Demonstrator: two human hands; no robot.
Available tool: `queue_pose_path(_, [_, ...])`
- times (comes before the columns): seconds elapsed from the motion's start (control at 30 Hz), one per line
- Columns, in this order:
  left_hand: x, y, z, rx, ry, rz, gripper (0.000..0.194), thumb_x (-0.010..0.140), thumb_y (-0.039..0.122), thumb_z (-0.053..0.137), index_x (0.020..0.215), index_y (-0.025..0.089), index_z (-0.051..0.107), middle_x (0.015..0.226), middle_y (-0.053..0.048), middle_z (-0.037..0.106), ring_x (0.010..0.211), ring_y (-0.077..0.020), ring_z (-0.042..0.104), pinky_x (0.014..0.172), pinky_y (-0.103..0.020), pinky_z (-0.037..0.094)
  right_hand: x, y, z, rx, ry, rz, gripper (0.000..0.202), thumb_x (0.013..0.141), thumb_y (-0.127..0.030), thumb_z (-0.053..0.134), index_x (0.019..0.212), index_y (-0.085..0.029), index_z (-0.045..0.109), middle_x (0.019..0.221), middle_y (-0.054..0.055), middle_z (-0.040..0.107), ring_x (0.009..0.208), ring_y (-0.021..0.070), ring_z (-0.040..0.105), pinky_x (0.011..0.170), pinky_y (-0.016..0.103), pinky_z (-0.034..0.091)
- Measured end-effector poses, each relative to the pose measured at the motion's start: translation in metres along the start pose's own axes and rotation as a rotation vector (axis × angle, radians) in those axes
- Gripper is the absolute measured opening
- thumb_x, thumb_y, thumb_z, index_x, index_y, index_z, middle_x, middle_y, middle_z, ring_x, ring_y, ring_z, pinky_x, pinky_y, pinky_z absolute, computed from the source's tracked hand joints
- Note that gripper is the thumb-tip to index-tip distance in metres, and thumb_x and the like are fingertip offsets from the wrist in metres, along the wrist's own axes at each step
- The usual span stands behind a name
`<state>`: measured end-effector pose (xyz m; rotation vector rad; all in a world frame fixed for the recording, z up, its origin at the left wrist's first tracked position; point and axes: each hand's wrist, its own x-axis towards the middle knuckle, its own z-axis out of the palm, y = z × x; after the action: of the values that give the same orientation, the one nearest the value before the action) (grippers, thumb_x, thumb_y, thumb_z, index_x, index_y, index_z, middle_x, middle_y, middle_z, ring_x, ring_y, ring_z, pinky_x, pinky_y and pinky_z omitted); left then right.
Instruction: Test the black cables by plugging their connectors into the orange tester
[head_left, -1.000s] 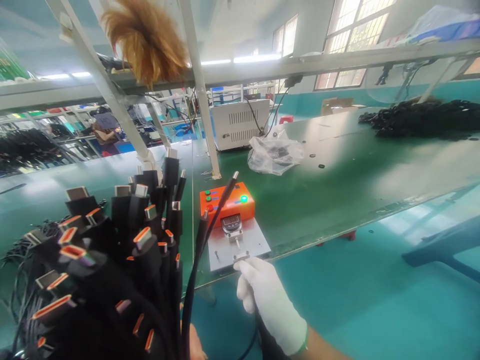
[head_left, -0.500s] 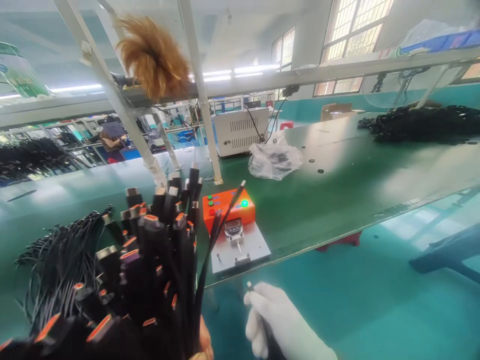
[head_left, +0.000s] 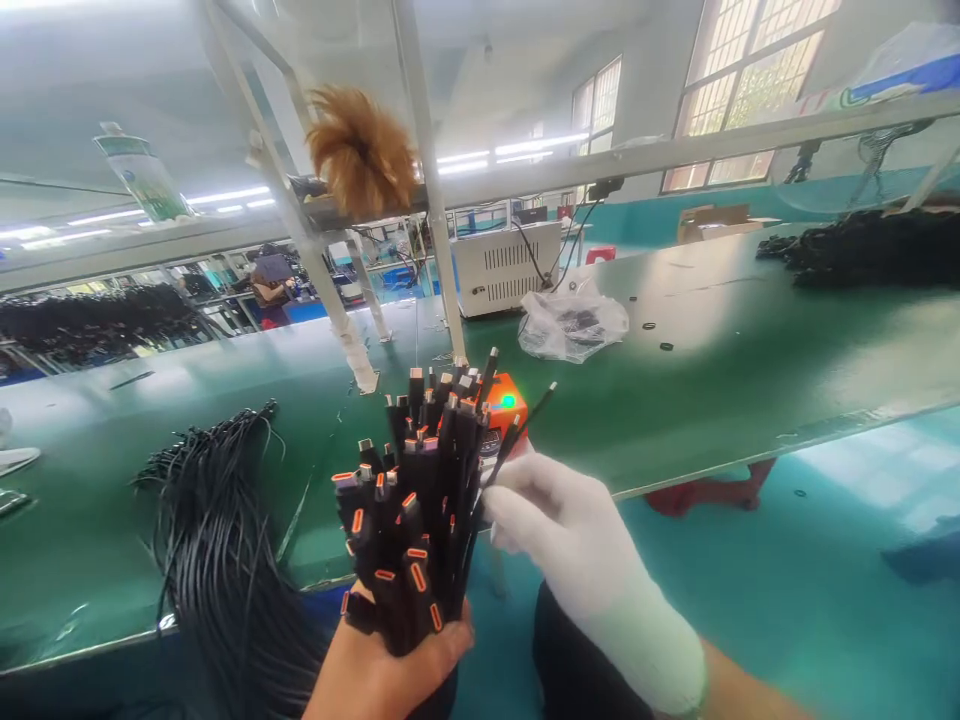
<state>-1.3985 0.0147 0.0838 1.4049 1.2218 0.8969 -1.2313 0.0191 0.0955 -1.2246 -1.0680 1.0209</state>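
My bare left hand grips a thick bundle of black USB-C cables, held upright over the table's front edge. Many connector ends point up, several with orange inside the plug. My right hand, in a white glove, has thumb and forefinger pinched at a cable on the bundle's right side; the fingertips partly hide it. Behind the bundle, an orange box with a glowing green light is mostly covered by the cables and glove.
Another heap of black cables hangs over the table edge at left. A clear plastic bag lies before a vented white metal box. More black cables lie at far right. Shelf posts rise from the green table.
The bundle has moved right and away from me, now covering much of the orange box. My right hand has risen to the bundle's right side. The view has shifted left.
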Motion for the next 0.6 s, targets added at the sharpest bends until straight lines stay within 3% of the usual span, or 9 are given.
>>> queue_pose_path(0.13, [0.004, 0.0, 0.006, 0.025, 0.021, 0.075, 0.004, 0.058, 0.02, 0.066, 0.059, 0.019, 0.062, 0.056, 0.0, 0.062, 0.055, -0.0188, 0.055, 0.054, -0.028, 0.044, -0.002, -0.003, 0.017, 0.065, 0.006, 0.014, 0.017, 0.074, -0.033, 0.058, 0.065, -0.019, 0.055, 0.057, -0.001, 0.057, 0.055, 0.0142, 0.056, 0.053, 0.026, 0.047])
queue_pose_path(0.27, [0.005, -0.002, 0.006, 0.014, 0.086, 0.075, 0.006, 0.058, 0.022, 0.068, 0.061, 0.019, 0.064, 0.058, -0.001, 0.066, 0.058, -0.0213, 0.06, 0.056, -0.03, 0.047, -0.004, 0.0, 0.013, 0.043, 0.019, -0.016, 0.02, 0.076, -0.035, 0.058, 0.065, -0.018, 0.056, 0.058, -0.001, 0.058, 0.053, 0.0146, 0.059, 0.052, 0.027, 0.049])
queue_pose_path(0.4, [0.003, -0.004, 0.002, -0.046, 0.166, 0.03, 0.014, 0.059, 0.028, 0.07, 0.069, 0.018, 0.069, 0.063, -0.003, 0.071, 0.063, -0.0252, 0.065, 0.064, -0.035, 0.051, -0.005, 0.009, 0.007, 0.297, 0.028, 0.046, 0.028, 0.077, -0.037, 0.06, 0.095, -0.015, 0.061, 0.067, 0.002, 0.067, 0.051, 0.0153, 0.061, 0.052, 0.029, 0.051])
queue_pose_path(0.5, [0.003, -0.005, 0.003, -0.016, 0.139, 0.01, 0.012, 0.059, 0.028, 0.072, 0.067, 0.019, 0.069, 0.063, -0.003, 0.072, 0.063, -0.0258, 0.066, 0.061, -0.033, 0.052, -0.002, 0.02, 0.007, 0.429, 0.067, 0.051, 0.021, 0.076, -0.03, 0.063, 0.091, -0.016, 0.061, 0.066, 0.002, 0.066, 0.054, 0.0139, 0.06, 0.056, 0.028, 0.051])
queue_pose_path(0.6, [0.002, -0.004, 0.007, 0.009, 0.186, 0.028, 0.011, 0.06, 0.028, 0.072, 0.066, 0.02, 0.069, 0.064, -0.002, 0.074, 0.065, -0.0255, 0.067, 0.061, -0.032, 0.053, 0.0, 0.031, 0.007, 0.637, 0.068, 0.035, 0.015, 0.076, -0.029, 0.062, 0.086, -0.017, 0.06, 0.069, 0.001, 0.064, 0.061, 0.0137, 0.059, 0.062, 0.028, 0.05])
